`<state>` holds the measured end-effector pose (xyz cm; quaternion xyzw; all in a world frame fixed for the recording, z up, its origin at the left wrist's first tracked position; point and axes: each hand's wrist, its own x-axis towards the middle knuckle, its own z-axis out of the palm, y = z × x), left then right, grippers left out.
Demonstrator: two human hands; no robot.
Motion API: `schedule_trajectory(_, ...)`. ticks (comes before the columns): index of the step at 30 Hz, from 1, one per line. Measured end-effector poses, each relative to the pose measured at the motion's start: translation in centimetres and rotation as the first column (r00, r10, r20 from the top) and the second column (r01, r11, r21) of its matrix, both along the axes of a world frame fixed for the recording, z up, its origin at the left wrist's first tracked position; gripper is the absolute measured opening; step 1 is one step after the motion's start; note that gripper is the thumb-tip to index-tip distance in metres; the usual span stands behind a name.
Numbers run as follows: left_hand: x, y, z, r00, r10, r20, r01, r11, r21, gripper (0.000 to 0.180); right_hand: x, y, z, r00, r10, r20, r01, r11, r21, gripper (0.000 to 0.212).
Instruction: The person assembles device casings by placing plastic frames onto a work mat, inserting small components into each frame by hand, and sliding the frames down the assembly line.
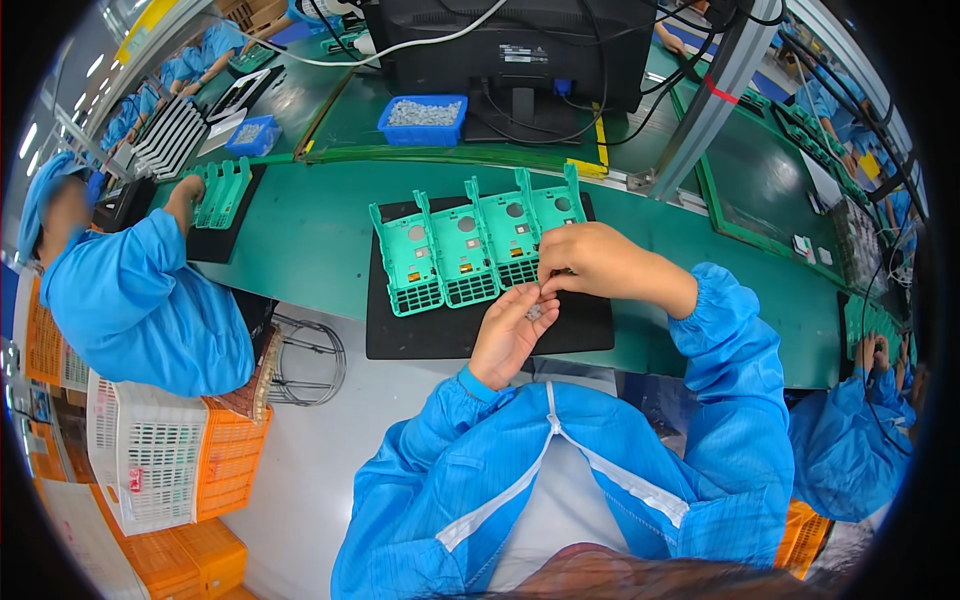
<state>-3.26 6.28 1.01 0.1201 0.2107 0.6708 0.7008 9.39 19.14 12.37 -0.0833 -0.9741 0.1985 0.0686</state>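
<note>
Several green plastic housings [462, 245] lie side by side in a row on a black mat [430, 338]. Each has a grid of small openings at its near end, a round hole and upright arms at the far end. In front of the right-hand housings, my left hand [505, 338] is palm up with its fingers curled around a few small greyish pieces [534, 312]. My right hand [600, 262] comes in from the right and pinches at the left fingertips. Whatever sits between its finger and thumb is hidden.
Beyond the mat stand a blue bin [422, 136] of small grey pieces and a black monitor [500, 60] with cables. A metal post [705, 125] rises at the right. At the left, a co-worker [150, 290] handles similar green housings; crates [160, 450] stand below.
</note>
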Motion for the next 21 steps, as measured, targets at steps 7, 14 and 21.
schedule_trajectory(7, -0.3, 0.1, -0.2, 0.999, 0.017, 0.05, -0.016, 1.0, -0.017, 0.024, -1.5, -0.3, 0.8, 0.995, 0.099, -0.022, -0.09, 0.962, 0.256, 0.012)
schedule_trajectory(14, -0.5, 0.0, -0.1, 0.997, 0.005, 0.077, -0.005, 1.0, 0.008, 0.038, -6.2, 6.3, -2.4, 0.992, -0.021, 0.126, -0.05, 0.842, 0.537, 0.011)
schedule_trajectory(21, -0.7, -0.4, -0.2, 0.99, -0.004, 0.141, -0.001, 0.999, 0.033, 0.039, -8.7, 6.0, -1.9, 0.889, -0.109, 0.444, -0.168, 0.825, 0.54, 0.01)
